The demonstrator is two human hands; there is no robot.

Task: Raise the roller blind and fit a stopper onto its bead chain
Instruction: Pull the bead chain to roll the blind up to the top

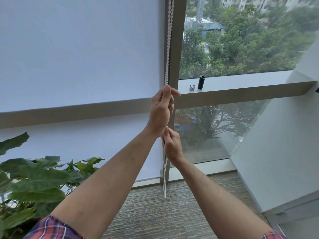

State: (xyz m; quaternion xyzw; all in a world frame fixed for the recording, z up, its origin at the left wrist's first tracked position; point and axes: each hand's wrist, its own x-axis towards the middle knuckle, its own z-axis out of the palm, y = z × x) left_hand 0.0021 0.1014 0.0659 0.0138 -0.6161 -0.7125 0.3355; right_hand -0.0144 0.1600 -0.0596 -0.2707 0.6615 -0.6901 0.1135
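No legible text, labels (or numbers)

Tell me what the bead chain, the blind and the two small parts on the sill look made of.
Bead chain: white, likely plastic beads. Blind: matte pale fabric, light glowing through. Small clip: silvery, metal or plastic, unclear. Black cylinder: smooth, probably plastic.

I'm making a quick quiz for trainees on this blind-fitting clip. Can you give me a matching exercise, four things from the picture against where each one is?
Things:
1. black cylinder
2. left hand
3. right hand
4. leafy plant

Places:
A. lower on the bead chain, below the other hand
B. bottom left corner of the view
C. standing on the window ledge
D. higher on the chain, level with the ledge

Pairs: 1-C, 2-D, 3-A, 4-B
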